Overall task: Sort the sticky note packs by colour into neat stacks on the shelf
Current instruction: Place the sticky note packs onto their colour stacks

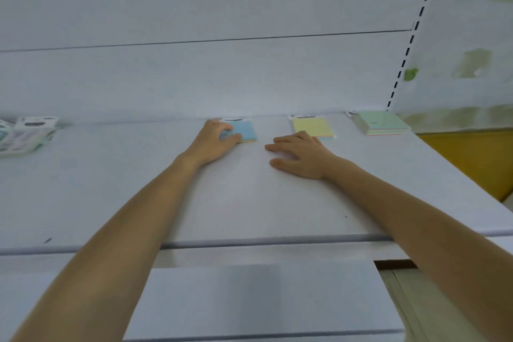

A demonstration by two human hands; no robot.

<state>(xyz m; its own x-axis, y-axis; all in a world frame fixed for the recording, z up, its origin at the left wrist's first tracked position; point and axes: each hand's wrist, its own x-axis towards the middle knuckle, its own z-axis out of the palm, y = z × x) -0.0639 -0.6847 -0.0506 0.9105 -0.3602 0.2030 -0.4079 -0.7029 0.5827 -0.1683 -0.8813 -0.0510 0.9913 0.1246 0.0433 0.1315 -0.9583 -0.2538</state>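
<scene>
Blue sticky note pack (pixel 246 130), lying against the far edge of the white shelf (pixel 249 197) and pinched at its left side between the curled fingers and thumb of the left hand (pixel 215 139). The right hand (pixel 299 153) lies spread, palm down, on the shelf just near the yellow pack (pixel 315 128); contact with that pack cannot be told. The step in hand appears to be squaring the blue pack in its place: it would best be slid flat until its far edge meets the back panel, parallel to the yellow pack and well apart from it, with the flat right hand steadying the body. Count: one blue-topped pile, one yellow-topped pile, and one green stack (pixel 384 123) at the far right, its side showing several layers too fine to number. A blurred cluster of packs (pixel 26 133) lies at the far left, probably unsorted; its number cannot be told. Two hands are in view.
</scene>
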